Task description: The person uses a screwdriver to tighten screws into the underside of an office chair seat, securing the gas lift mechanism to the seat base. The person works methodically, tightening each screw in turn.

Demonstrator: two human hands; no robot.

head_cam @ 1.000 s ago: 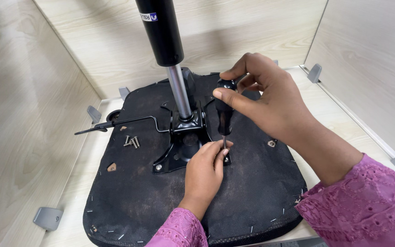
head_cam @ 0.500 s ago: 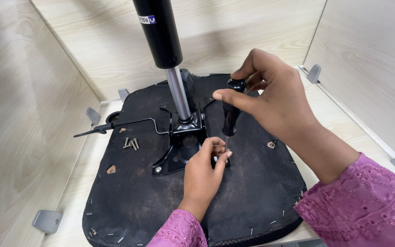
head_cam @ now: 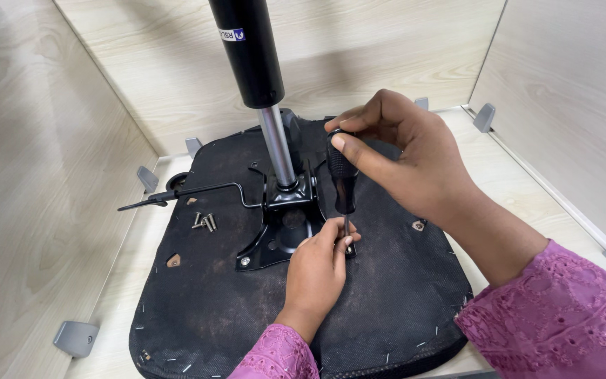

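Change: since the earlier frame the right hand has shifted its hold to the top of the screwdriver, and the left hand has closed in round the tip.
Screwdriver: black handle, upright, shaft pointing down at the right rear corner of the plate — the tip itself is hidden behind the left fingers.
Right grip: fingers and thumb closed on the handle's upper end, wrist arched above it, forearm coming in from the lower right.
Left grip: fingertips pinched round the shaft near the tip, steadying it; whether a screw sits between them cannot be told.
Left pose: hand resting on the seat base, palm down, pink sleeve at the bottom edge.
Plate: black metal, lying on the fabric underside of the seat base, one screw visible at its front left corner.
Gas lift: black cylinder and silver rod rise from the plate's centre, just left of the screwdriver.
Spare screws: small cluster on the fabric, left of the plate, beside the lever.
Technique: judged best to keep the shaft vertical and press straight down while turning — a tilt would likely let the tip slip off.
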